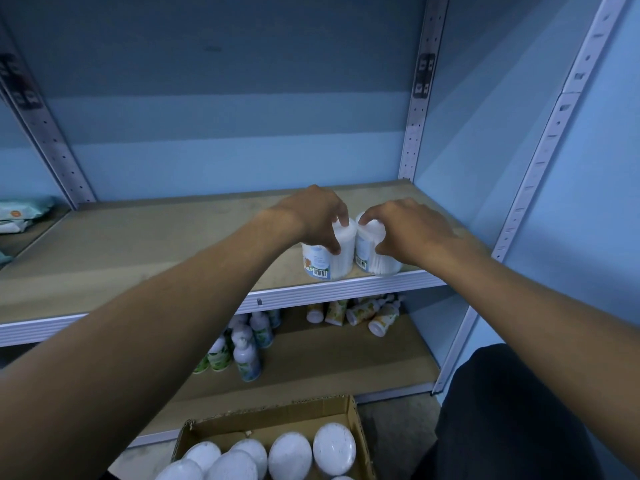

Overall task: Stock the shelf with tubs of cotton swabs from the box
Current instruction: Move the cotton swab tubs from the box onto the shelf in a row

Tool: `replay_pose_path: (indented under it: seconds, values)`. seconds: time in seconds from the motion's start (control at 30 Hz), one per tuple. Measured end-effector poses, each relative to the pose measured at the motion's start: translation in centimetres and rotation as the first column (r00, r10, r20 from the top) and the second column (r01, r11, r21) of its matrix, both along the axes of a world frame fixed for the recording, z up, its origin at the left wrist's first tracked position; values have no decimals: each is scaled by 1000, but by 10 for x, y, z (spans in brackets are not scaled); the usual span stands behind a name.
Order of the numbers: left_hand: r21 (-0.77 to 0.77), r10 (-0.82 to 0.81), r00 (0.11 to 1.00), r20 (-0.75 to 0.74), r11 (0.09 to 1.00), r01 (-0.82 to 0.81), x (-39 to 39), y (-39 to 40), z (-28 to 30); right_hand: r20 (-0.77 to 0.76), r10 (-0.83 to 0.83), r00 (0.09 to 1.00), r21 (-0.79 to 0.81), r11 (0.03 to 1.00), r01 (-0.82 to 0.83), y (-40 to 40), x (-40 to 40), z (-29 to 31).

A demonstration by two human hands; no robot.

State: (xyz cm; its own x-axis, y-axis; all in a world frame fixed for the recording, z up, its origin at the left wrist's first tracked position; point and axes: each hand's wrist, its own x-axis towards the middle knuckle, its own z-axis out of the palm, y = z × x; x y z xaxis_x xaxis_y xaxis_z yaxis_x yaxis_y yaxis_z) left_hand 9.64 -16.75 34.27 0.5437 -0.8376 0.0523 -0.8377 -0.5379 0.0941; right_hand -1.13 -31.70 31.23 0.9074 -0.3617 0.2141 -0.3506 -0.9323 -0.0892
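Box (353,415) holds white-lidded tubs (290,454); both hands (317,216) (403,230) grip shelf (138,244) tubs (329,258).

— Could any writing be read anywhere?

— No words. The left tub (327,259) carried a label with a barcode low on its near side, but its digits were too small to make out, and the printing above it was blurred.

— And the right tub (375,258)?

— A barcode as well, low on its left side, just as unreadable. The bottles (244,351) on the lower shelf had labels too blurred to read.
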Motion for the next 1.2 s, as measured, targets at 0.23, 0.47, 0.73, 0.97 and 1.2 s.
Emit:
replay_pose_path:
  seconds: [0.23, 0.47, 0.73, 0.97, 1.2]
  values:
    - [-53, 2, 1000, 2, 999, -2, 10, -9, -8, 66, 8, 998, -19, 1000, -6, -10, 7, -7]
    - [-58, 15, 1000, -13, 998, -15, 26, -35, -12, 66, -12, 998, -21, 1000, 14, -29, 20, -9]
    - [-65, -5, 1000, 7, 998, 5, 47, -66, -15, 63, -47, 997, -32, 998, 49, -56, 38, -9]
    - [-63, -8, 1000, -11, 998, 7, 75, -102, -19, 61, -64, 996, -35, 997, 66, -87, 67, -10]
    - [-90, 8, 999, -45, 996, -12, 106, -138, -21, 31, -93, 995, -1, 996, 93, -119, 94, -12]
